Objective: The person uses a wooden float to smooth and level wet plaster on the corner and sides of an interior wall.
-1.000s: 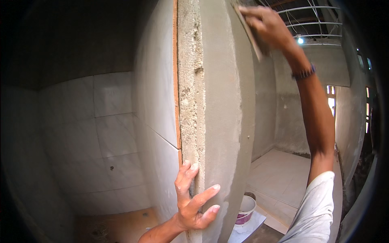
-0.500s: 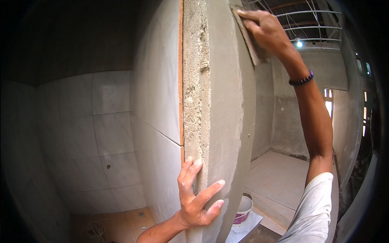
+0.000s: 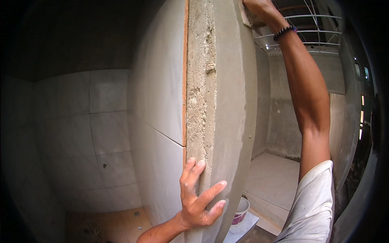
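Note:
My left hand (image 3: 198,204) rests with its fingers spread on the rough end of a wall, two fingertips against the coarse mortar strip (image 3: 198,97). My right hand (image 3: 263,10) is raised high at the top edge of the view, partly cut off. Its fingers are closed on a flat plastering float (image 3: 246,17), of which only a corner shows. The float lies against the far side of the grey plastered wall face (image 3: 229,93).
Marble-patterned tiles (image 3: 160,97) cover the wall's left side, edged by an orange-brown strip (image 3: 184,81). At lower right a white and purple bucket (image 3: 241,210) stands by a pale slab (image 3: 243,229). Loose cord (image 3: 89,229) lies on the floor at lower left.
My right hand has slid the float upward along the wall, almost out of view. My left hand stays on the wall's end. The view has shifted slightly.

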Motion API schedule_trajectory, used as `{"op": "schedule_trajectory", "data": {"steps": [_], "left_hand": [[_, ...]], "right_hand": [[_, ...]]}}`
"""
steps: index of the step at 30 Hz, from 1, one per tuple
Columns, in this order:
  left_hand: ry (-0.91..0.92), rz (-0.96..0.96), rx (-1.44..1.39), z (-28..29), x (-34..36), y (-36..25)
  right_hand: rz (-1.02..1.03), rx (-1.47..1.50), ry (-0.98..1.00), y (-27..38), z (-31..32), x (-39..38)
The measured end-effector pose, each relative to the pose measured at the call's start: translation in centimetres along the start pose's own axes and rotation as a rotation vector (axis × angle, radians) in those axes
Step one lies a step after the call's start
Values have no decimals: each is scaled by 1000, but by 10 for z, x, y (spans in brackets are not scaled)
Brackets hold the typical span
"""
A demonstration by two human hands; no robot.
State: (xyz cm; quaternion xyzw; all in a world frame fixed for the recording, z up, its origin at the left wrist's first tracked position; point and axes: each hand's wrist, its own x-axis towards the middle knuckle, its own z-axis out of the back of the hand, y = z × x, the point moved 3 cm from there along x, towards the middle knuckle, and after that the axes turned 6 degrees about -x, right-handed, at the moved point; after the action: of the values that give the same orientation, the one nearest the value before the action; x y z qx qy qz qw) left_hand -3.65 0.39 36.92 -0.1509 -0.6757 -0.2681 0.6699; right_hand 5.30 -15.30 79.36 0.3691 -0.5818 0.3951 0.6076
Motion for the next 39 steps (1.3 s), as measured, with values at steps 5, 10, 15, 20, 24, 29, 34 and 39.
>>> {"op": "schedule_trajectory", "data": {"steps": [5,10,15,20,24,29,34,39], "left_hand": [[25,14,5,-1,-3,6],[6,12,30,10,-1,3],[12,2,-12,5,-3,9],[19,6,2,3,-1,4],[0,2,-52,3,-2,7],[23,-10,15,4,-3,7],[10,-19,-6,11,-4,9],[17,-4,12,11,-5,11]], "right_hand": [[337,-197,-61,-77,-39,20],[162,99,-76,7,-29,6],[115,0,-43,-29,-32,37],[402,-136,-37,-59,-39,44],[188,349,83,-21,-22,40],[455,-243,-113,-45,-37,30],[140,71,47,-18,-27,60],[533,-114,12,-65,-56,73]]}}
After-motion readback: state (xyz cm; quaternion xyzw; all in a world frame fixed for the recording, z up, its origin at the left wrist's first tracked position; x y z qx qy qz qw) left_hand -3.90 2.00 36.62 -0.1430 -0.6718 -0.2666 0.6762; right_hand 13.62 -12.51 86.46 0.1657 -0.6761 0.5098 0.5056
